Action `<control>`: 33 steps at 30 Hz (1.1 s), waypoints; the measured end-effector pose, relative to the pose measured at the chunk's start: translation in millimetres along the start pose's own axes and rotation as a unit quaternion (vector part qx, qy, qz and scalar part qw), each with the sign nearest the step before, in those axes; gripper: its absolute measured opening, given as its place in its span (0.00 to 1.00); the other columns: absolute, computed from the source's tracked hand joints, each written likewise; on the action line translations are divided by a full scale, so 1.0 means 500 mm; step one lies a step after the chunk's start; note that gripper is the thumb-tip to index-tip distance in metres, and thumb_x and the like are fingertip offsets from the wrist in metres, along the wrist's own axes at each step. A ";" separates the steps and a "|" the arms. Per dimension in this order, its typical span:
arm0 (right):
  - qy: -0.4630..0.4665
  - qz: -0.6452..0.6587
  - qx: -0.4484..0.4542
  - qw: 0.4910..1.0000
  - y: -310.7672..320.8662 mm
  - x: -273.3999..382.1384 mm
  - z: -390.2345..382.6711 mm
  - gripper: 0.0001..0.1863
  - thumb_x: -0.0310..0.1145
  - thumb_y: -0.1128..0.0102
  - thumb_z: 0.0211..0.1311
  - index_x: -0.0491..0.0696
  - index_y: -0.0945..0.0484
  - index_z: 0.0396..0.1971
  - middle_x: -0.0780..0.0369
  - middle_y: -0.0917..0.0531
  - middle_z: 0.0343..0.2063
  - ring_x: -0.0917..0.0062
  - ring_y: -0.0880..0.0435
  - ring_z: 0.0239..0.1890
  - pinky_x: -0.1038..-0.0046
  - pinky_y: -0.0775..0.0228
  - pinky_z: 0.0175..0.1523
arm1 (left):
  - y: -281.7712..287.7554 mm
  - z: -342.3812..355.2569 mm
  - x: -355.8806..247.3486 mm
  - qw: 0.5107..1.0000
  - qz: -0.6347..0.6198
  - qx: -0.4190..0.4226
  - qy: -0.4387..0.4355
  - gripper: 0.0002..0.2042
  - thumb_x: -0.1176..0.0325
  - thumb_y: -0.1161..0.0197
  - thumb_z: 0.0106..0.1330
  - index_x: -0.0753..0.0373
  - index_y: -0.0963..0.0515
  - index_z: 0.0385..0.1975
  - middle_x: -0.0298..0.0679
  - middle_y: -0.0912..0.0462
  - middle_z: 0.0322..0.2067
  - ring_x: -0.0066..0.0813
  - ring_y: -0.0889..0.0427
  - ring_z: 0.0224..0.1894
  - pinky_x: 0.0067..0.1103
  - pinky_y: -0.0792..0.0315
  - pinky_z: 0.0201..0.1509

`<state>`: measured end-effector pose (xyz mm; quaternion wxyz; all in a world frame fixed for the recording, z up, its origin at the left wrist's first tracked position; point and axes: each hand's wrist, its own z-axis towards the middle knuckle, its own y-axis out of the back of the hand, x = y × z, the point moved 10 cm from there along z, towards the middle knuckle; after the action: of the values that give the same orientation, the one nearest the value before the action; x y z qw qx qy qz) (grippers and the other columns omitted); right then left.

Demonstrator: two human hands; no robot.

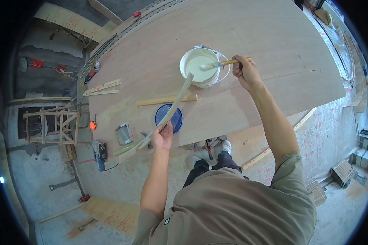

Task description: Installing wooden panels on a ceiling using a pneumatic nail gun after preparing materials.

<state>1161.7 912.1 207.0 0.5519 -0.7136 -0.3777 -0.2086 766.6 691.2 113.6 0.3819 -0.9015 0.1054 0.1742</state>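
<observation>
Head view: the bucket (pixel 207 85) of pale liquid (pixel 193 63) stands on the desk (pixel 257 36). Right of the bucket, the right hand (pixel 246 73) is closed around the brush (pixel 218 64) by its handle, bristles over the liquid (presumably so drips fall back inside). On the bucket's near side, the left hand (pixel 163 136) grips the pale strip (pixel 178 99), far end overlapping the rim; both forearms (pixel 153 183) reach forward, hands apart.

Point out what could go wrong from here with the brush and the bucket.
The brush in the right grip has a pale, coated-looking head over the bucket; swung past the rim, it might drip on the wooden panel.

The long strip in the left grip ends at the bucket's near rim in this view; a careless shift might knock the bucket, though contact can't be confirmed.
</observation>
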 end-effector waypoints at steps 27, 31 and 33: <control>0.272 -0.479 0.031 0.834 -0.237 0.107 -0.098 0.11 0.34 0.40 0.66 0.40 0.19 0.36 0.59 0.17 0.23 0.81 0.27 0.22 0.74 0.33 0.30 | -0.065 -0.049 -0.049 0.984 0.121 0.041 -0.124 0.12 0.76 0.47 0.66 0.73 0.25 0.47 0.52 0.16 0.45 0.44 0.14 0.46 0.35 0.19 0.56; 0.240 -0.516 0.051 0.821 -0.233 0.107 -0.098 0.11 0.34 0.40 0.65 0.40 0.19 0.35 0.59 0.18 0.22 0.81 0.28 0.22 0.73 0.36 0.28 | -0.070 -0.051 -0.053 0.979 0.140 0.052 -0.141 0.12 0.76 0.48 0.68 0.73 0.26 0.48 0.52 0.17 0.45 0.43 0.14 0.46 0.35 0.18 0.55; 0.240 -0.534 0.046 0.809 -0.229 0.123 -0.107 0.11 0.33 0.41 0.65 0.40 0.20 0.32 0.61 0.19 0.20 0.82 0.29 0.22 0.74 0.37 0.28 | -0.073 -0.050 -0.056 0.978 0.140 0.059 -0.144 0.12 0.76 0.49 0.68 0.73 0.27 0.49 0.52 0.17 0.45 0.43 0.14 0.46 0.34 0.18 0.55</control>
<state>1118.7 892.7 339.1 0.4585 -0.3003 -0.5638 -0.6178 758.3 699.6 164.5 0.4175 -0.8191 0.1840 0.3477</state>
